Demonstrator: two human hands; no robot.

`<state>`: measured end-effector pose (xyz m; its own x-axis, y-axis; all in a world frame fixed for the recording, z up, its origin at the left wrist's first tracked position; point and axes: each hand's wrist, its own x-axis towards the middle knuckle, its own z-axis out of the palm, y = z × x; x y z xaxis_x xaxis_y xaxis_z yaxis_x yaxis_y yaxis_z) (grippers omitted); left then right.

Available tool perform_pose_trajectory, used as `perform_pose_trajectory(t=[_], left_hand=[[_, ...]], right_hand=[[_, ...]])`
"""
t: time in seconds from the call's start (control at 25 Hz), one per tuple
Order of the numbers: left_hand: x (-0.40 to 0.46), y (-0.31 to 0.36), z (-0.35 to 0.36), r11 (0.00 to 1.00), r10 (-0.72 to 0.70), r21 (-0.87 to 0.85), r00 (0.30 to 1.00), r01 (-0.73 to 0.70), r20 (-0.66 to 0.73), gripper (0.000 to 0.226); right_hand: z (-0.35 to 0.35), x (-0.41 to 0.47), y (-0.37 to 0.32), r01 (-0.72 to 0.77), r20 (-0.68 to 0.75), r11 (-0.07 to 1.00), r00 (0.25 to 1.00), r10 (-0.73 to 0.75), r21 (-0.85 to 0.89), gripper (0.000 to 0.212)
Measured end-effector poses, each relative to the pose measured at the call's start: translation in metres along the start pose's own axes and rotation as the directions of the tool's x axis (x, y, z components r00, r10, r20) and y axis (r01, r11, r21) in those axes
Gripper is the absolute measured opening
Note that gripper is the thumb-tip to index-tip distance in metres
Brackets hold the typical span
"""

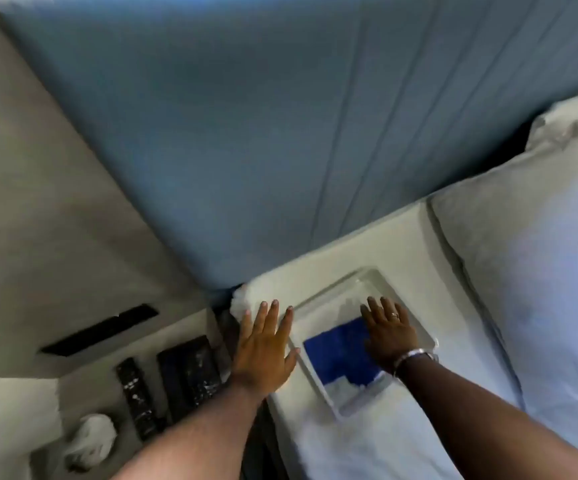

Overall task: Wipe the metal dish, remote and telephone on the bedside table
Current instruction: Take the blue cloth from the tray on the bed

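Note:
A shallow rectangular metal dish (344, 299) lies on the white bed sheet, not on the bedside table. A blue cloth (336, 355) is spread inside it. My right hand (389, 332) presses flat on the cloth's right side, fingers pointing to the dish's far end. My left hand (265, 344) rests flat on the sheet with fingers apart, its thumb side against the dish's left rim. A black remote (137, 398) and a dark telephone (189, 370) lie side by side on the bedside table (83, 386) at lower left, beyond my left forearm.
A crumpled white tissue or cloth (90, 441) sits at the table's near edge. A black strip (100, 329) is set into the grey wall panel behind the table. A white pillow (523, 271) lies right of the dish. A blue padded headboard (246, 133) rises behind.

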<state>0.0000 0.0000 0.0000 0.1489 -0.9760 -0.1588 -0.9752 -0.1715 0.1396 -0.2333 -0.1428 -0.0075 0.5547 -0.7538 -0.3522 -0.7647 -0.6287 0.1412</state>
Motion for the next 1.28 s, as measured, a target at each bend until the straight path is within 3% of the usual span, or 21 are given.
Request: perform_pose_trajectory(t=[0.08,0.16,0.28,0.44,0.52,0.56,0.6,0.68,0.76,0.84,0.96,1.04,1.08,1.12,1.2,1.28], left_hand=[[0.031,0.028,0.03,0.992,0.125,-0.007,0.986,-0.125,0.112,0.06],[0.066,0.056,0.058,0.98,0.197,-0.063,0.963,-0.189,0.182,0.046],[0.1,0.091,0.092,0.974,0.17,-0.19,0.957,-0.127,0.234,0.046],[0.122,0.108,0.105,0.968,0.113,-0.246,0.953,-0.042,0.28,0.057],[0.125,0.102,0.097,0.951,0.136,-0.308,0.924,-0.021,0.357,0.047],[0.125,0.094,0.088,0.918,0.152,-0.395,0.898,0.026,0.412,0.039],[0.126,0.084,0.078,0.847,0.188,-0.522,0.862,0.101,0.471,0.03],[0.124,0.055,0.049,0.62,0.306,-0.737,0.782,0.269,0.543,0.021],[0.108,0.009,0.016,0.368,0.353,-0.829,0.761,0.421,0.544,0.03],[0.074,-0.051,-0.005,0.083,0.297,-0.857,0.809,0.508,0.508,0.042],[-0.009,-0.157,0.002,-0.333,0.115,-0.776,0.84,0.535,0.53,0.046],[-0.072,-0.218,0.024,-0.513,-0.042,-0.705,0.807,0.489,0.589,0.046],[-0.109,-0.251,0.039,-0.569,-0.15,-0.681,0.756,0.461,0.637,0.044],[-0.146,-0.281,0.055,-0.592,-0.256,-0.669,0.682,0.45,0.685,0.041],[-0.21,-0.338,0.094,-0.543,-0.452,-0.664,0.487,0.515,0.747,0.03],[-0.253,-0.383,0.143,-0.367,-0.624,-0.657,0.35,0.658,0.699,0.014]], right_hand=[[0.036,0.012,0.024,0.084,0.168,0.996,0.983,-0.076,-0.042,0.067],[0.064,0.027,0.041,0.094,0.237,0.995,0.968,-0.086,-0.022,0.07],[0.079,0.05,0.051,0.094,0.25,0.995,0.965,-0.081,-0.039,0.076],[0.054,0.055,0.061,0.021,0.273,0.995,0.962,0.006,-0.096,0.038],[0.031,0.039,0.062,-0.05,0.324,0.983,0.946,-0.009,0.175,0.025],[0.017,0.031,0.061,-0.157,0.351,0.894,0.936,0.0,0.42,0.018],[0.003,0.023,0.057,-0.261,0.355,0.726,0.934,0.024,0.637,0.011],[-0.027,0.008,0.044,-0.362,0.347,0.304,0.932,0.105,0.881,0.003],[-0.055,-0.008,0.018,-0.367,0.374,-0.078,0.916,0.141,0.927,0.004],[-0.079,-0.015,-0.031,-0.366,0.401,-0.274,0.913,0.082,0.889,0.015],[-0.102,-0.009,-0.147,-0.401,0.402,-0.331,0.913,-0.07,0.854,0.022],[-0.104,-0.005,-0.226,-0.448,0.441,-0.363,0.891,-0.108,0.817,0.017],[-0.101,-0.004,-0.268,-0.478,0.468,-0.344,0.876,-0.117,0.809,0.014],[-0.096,-0.003,-0.307,-0.509,0.496,-0.313,0.859,-0.126,0.802,0.011],[-0.08,-0.001,-0.371,-0.553,0.534,-0.237,0.833,-0.144,0.799,0.009],[-0.057,0.002,-0.418,-0.562,0.548,-0.132,0.827,-0.13,0.817,0.009]])
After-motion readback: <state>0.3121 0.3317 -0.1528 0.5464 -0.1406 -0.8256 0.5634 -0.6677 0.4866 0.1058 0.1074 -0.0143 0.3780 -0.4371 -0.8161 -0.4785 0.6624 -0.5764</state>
